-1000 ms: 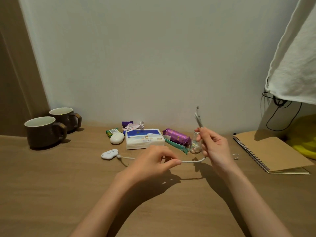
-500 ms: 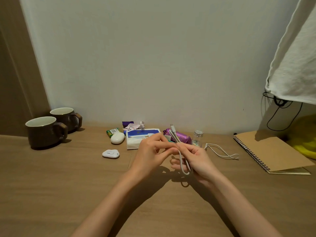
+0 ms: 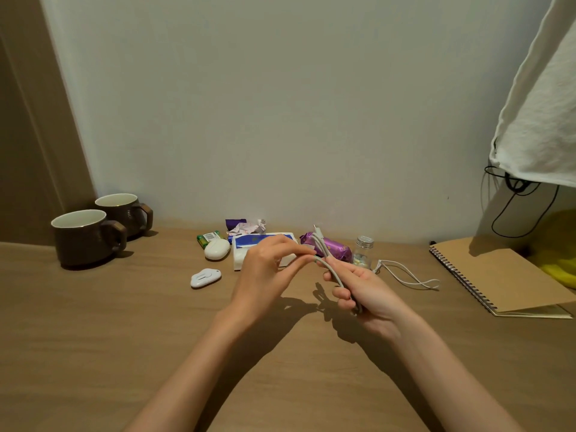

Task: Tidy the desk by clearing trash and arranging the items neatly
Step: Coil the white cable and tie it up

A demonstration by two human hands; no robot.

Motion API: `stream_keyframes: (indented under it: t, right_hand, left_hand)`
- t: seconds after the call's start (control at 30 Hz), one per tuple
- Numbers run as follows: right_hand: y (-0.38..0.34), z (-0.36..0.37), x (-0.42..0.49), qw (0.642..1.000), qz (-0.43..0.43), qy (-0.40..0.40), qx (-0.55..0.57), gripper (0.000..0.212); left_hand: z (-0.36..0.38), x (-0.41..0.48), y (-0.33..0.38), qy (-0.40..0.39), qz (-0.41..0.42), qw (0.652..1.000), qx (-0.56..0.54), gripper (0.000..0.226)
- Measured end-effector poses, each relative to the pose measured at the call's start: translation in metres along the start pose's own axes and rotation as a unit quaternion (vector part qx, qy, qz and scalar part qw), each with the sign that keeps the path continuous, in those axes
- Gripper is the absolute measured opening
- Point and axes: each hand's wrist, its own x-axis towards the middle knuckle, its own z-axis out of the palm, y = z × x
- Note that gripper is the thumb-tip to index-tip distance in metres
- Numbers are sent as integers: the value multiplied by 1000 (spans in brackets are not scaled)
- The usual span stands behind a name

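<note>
A thin white cable (image 3: 405, 274) is partly folded into loops in my right hand (image 3: 361, 288), above the middle of the wooden desk (image 3: 93, 338). Its plug end sticks up above my fingers, and its loose tail trails on the desk to the right. My left hand (image 3: 268, 272) pinches the cable at the top of the bundle, fingertip to fingertip with my right hand. Behind my hands lie a blue and white tissue pack (image 3: 249, 243), a purple snack wrapper (image 3: 335, 249) and crumpled paper trash (image 3: 249, 226) near the wall.
Two brown mugs (image 3: 84, 236) stand at the back left. A white oval case (image 3: 217, 249), a small white device (image 3: 205, 278), a green pack (image 3: 207, 238) and a small glass jar (image 3: 363, 251) sit mid-desk. A spiral notebook (image 3: 498, 275) lies at the right, under a hanging white cloth (image 3: 542, 120).
The cable was stretched between my hands and reached the small white device; now it is free of the device and gathered into loops in my right hand, its tail lying to the right.
</note>
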Motion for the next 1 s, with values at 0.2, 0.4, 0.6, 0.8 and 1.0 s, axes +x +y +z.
stream_keyframes:
  t: [0.2, 0.4, 0.6, 0.8, 1.0]
  right_hand:
    - [-5, 2, -4, 998, 33, -49, -9, 28]
    - [-9, -1, -6, 994, 19, -96, -58, 32]
    - [-4, -2, -8, 987, -12, -87, -135, 32]
    - [-12, -1, -16, 959, -56, -124, -248, 34]
    - [-16, 1, -18, 955, -66, -156, -243, 37]
  left_hand:
    - [-3, 1, -4, 29, 0, 999, 17, 14]
    - [-7, -1, -2, 76, 60, 994, 40, 14]
    - [-10, 0, -3, 133, 148, 977, 74, 11]
    - [-11, 4, 3, 115, -10, 989, -89, 17]
    - [-6, 5, 4, 82, -156, 971, -160, 15]
